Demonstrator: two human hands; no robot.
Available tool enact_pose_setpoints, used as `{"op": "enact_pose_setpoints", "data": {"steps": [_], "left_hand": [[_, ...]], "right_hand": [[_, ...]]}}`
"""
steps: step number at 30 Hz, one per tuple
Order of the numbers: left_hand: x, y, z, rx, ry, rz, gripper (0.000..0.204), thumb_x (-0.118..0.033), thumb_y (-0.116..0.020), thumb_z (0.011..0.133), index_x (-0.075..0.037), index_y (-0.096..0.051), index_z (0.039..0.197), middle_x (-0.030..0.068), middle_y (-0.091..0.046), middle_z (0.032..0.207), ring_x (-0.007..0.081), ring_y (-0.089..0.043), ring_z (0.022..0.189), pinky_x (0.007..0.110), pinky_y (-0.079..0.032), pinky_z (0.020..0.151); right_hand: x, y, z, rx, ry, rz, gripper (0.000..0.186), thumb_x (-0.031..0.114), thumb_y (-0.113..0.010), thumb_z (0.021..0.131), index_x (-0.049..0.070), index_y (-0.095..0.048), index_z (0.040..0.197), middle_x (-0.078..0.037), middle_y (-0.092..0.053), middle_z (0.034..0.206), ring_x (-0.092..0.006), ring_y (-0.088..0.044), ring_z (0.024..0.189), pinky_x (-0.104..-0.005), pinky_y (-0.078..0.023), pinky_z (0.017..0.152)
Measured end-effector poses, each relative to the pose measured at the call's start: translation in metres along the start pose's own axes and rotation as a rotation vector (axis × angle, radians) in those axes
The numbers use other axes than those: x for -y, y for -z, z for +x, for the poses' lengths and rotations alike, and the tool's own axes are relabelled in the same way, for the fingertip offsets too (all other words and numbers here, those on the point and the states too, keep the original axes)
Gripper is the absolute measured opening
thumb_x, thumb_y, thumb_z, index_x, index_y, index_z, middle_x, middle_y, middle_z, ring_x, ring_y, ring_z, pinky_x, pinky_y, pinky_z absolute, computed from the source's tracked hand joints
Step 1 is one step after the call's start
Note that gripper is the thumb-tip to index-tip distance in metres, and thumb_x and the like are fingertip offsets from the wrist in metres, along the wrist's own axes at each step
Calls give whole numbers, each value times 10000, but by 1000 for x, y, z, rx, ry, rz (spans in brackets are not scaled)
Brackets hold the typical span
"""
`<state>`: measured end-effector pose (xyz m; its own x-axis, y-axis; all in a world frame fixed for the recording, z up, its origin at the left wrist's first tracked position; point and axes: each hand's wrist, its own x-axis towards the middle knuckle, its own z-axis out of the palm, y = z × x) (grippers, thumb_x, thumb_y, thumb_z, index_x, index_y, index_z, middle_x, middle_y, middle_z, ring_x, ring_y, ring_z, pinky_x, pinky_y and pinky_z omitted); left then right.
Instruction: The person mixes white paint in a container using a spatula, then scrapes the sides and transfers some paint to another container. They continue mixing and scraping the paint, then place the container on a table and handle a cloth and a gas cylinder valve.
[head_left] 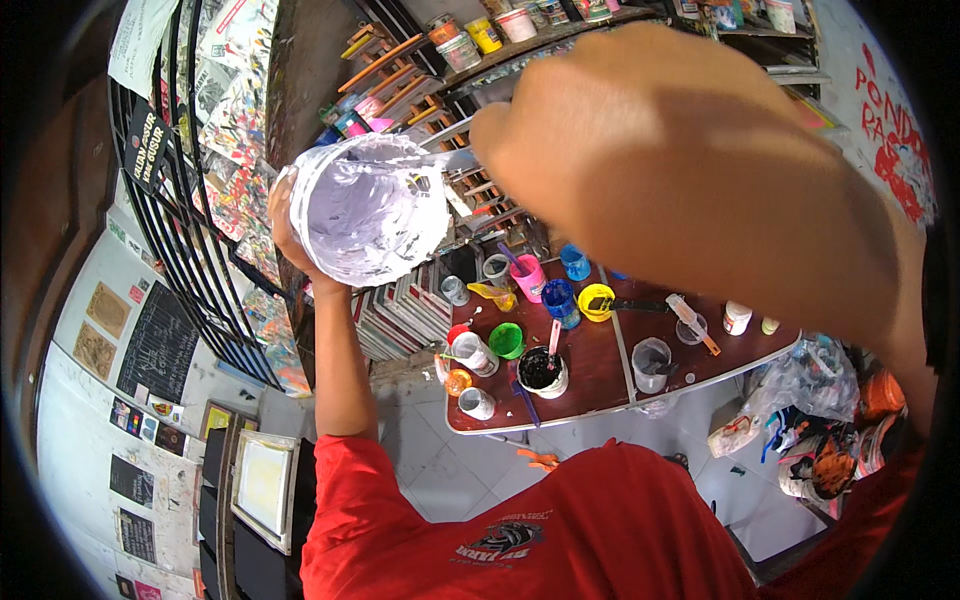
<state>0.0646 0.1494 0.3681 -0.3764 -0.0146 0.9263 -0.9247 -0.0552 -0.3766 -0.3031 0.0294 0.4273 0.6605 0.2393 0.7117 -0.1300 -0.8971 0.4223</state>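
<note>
Bucket: A white bucket (425,240), its inside coated in pale lilac paint, hangs in the air, tipped open toward the wearer beyond the table's (590,375) far left corner.
Left hand: The left hand (284,225) grips the bucket's outer wall from the left, fingers clamped around it.
Right hand: The right hand (595,135) looms above the table, seemingly clamped on a flat tool (455,160) that reaches over the bucket's rim; from where I stand, its back hides most fingertips.
Paint work: The step looks like stirring or scraping paint inside the bucket.
Next move: It would call for a firm left hold and the blade run along the coated wall.
Table: A black paint tub (542,374) sits at the near edge, a yellow cup (596,302) farther back.
</note>
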Motion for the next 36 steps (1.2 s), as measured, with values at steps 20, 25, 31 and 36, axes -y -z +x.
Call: {"op": "enact_pose_setpoints", "data": {"steps": [20, 25, 31, 36], "left_hand": [[-5, -8, -9, -2, 0, -23, 626, -126, -719, 739, -38, -352, 1239, 187, -494, 1222, 337, -480, 1152, 446, -355, 999], [-9, -23, -21, -4, 23, -60, 641, -141, -723, 737, -32, -346, 1243, 190, -483, 1230, 337, -471, 1163, 442, -349, 1003], [-23, -41, -42, -1, 58, -117, 660, -159, -729, 734, -26, -337, 1248, 193, -470, 1239, 337, -459, 1176, 438, -341, 1008], [-38, -50, -74, 30, 158, -140, 676, -174, -733, 731, -21, -331, 1252, 196, -459, 1247, 336, -450, 1186, 434, -335, 1013]], "right_hand": [[-7, -70, -27, -68, -218, 646, 219, 185, -634, 800, 12, -653, 932, -152, -638, 841, -309, -602, 764, -380, -478, 676], [-1, -85, -32, 119, -385, 999, 220, 183, -581, 835, -22, -641, 887, -138, -615, 704, -216, -565, 624, -335, -450, 606], [3, -104, -54, 313, -514, 1221, 214, 176, -536, 874, -7, -641, 912, -61, -555, 620, -90, -504, 603, -276, -416, 567], [6, -134, -89, 284, -601, 1299, 205, 160, -535, 881, -7, -631, 949, -19, -545, 619, -65, -497, 598, -254, -409, 556]]}}
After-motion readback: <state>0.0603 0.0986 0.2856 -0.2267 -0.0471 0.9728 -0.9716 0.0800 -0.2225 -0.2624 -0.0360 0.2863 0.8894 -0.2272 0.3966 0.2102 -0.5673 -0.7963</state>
